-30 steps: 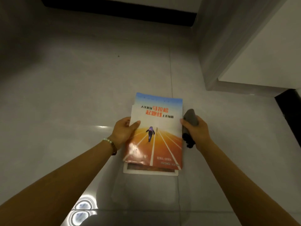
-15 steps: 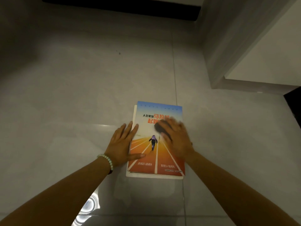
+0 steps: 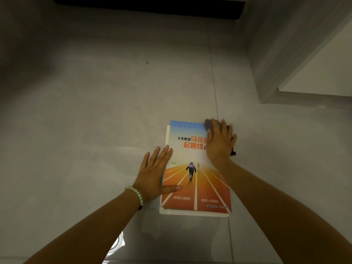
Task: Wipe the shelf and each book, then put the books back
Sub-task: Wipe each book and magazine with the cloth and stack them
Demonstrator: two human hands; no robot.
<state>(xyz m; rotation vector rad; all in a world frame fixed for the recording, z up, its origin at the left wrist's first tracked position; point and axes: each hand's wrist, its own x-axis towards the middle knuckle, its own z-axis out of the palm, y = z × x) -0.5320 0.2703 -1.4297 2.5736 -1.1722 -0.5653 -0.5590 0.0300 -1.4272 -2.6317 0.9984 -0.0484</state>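
Note:
A book [image 3: 192, 149] with a blue sky and an orange running track on its cover lies flat on the grey tiled floor, on top of another white-edged book [image 3: 194, 213]. My left hand [image 3: 155, 174] rests flat on the cover's left edge, fingers straight, thumb across the orange part. My right hand [image 3: 221, 141] presses a dark grey cloth [image 3: 209, 123] onto the cover's top right corner, fingers spread over it. Most of the cloth is hidden under that hand; a dark end sticks out at the right.
A white cabinet or shelf unit [image 3: 304, 54] rises at the upper right, its base on the floor beside the books. A dark skirting strip [image 3: 148, 4] runs along the far wall. Grey floor tiles [image 3: 95, 111] spread to the left.
The book was held up in both hands, then laid on the one below. My right hand has slid the cloth from the cover's middle up to its top right corner. The left hand stays flat.

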